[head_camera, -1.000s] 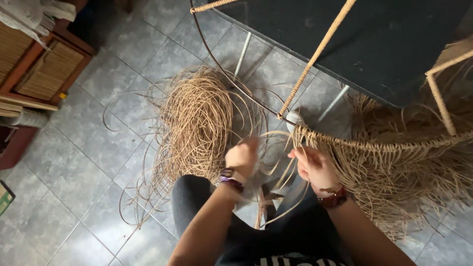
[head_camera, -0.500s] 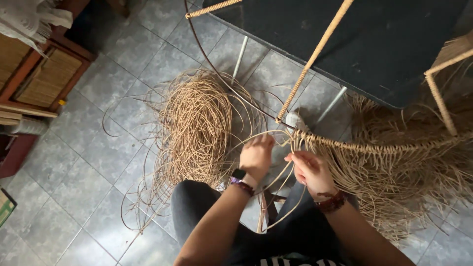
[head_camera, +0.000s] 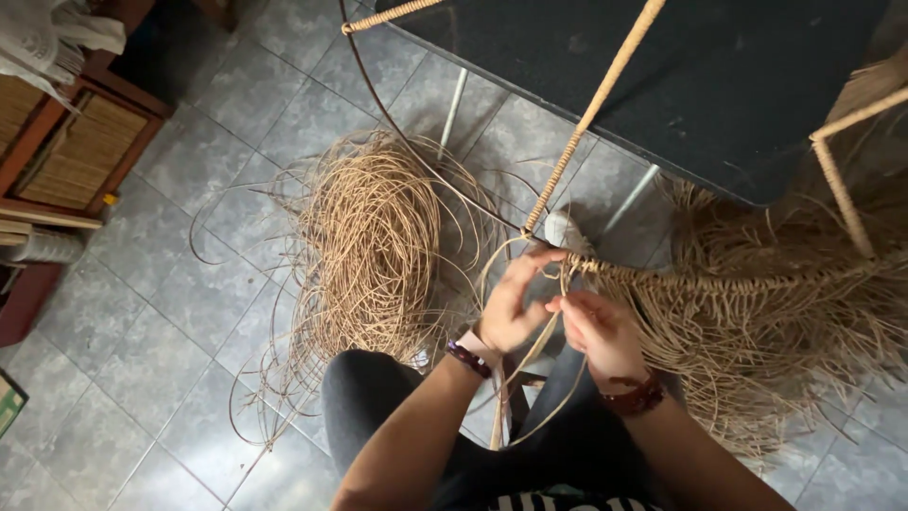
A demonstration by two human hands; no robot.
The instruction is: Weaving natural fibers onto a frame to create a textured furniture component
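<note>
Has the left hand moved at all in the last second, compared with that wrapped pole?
Yes. The left hand has moved up and to the right, toward the foot of the wrapped pole, closing in beside the right hand.

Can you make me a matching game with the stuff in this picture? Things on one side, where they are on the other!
Things:
1. Loose cane pile
2. Dark tabletop
3. Wooden cabinet
4. Woven fringe

Places:
A. far left edge of the picture
B. on the tiles, left of the left hand
C. hanging to the right of the right hand
D. top of the picture, above the hands

Pairs: 1-B, 2-D, 3-A, 4-C
</note>
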